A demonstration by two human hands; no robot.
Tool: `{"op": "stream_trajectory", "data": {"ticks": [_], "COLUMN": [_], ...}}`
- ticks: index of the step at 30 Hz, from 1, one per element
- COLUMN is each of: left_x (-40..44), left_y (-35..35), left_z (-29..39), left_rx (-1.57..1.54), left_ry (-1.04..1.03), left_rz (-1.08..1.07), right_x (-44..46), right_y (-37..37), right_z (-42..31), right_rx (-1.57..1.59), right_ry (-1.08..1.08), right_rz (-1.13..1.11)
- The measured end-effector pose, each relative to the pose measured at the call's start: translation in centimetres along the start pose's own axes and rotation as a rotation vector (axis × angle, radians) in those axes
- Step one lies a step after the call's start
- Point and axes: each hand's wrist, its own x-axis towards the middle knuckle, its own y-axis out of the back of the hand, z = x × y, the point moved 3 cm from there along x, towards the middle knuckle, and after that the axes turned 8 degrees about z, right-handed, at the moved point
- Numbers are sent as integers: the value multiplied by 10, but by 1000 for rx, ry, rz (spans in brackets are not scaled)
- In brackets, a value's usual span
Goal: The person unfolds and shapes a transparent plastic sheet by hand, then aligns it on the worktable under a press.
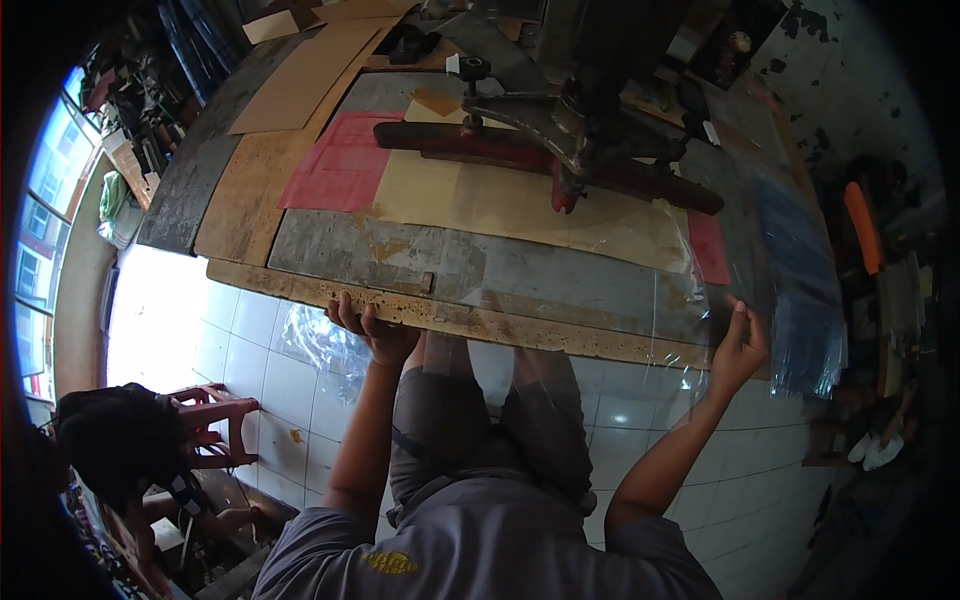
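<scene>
My left hand [375,332] is at the worktable's wooden front edge [500,325], with its fingers curled up over the edge; what lies under them is too unclear to tell. At the right front corner my right hand [741,345] pinches a clear plastic sheet [668,310], which reflects light and hangs partly over the edge. On the grey work surface [350,240] lies a long strip with a yellow middle [500,205] and pink ends [335,165]. A dark metal press bar [470,138] with a central arm stands over this strip.
Brown cardboard [305,75] lies at the back left, and blue-tinted plastic sheets [800,290] hang at the right. Another person [125,440] is low at the left beside a red stool [225,425]. Crumpled clear plastic [325,340] is on the tiled floor.
</scene>
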Motion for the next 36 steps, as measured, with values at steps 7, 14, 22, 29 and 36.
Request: {"op": "stream_trajectory", "data": {"ticks": [7, 14, 22, 29, 36], "left_x": [16, 102, 201, 173, 170], "left_y": [17, 54, -30, -57, -53], "left_z": [8, 20, 63, 64, 63], "left_rx": [-56, -127, -499, -471, -468], "left_ry": [30, 134, 85, 27, 46], "left_rz": [-100, -280, -745, -839, -834], "right_x": [0, 12, 35, 31, 30], "right_y": [-2, 0, -58, -73, -77], "right_z": [5, -5, -52, -46, -39], "right_rx": [42, 279, 285, 226, 215], "right_ry": [4, 38, 135, 103, 94], "right_rz": [-39, -410, -798, -794, -768]}}
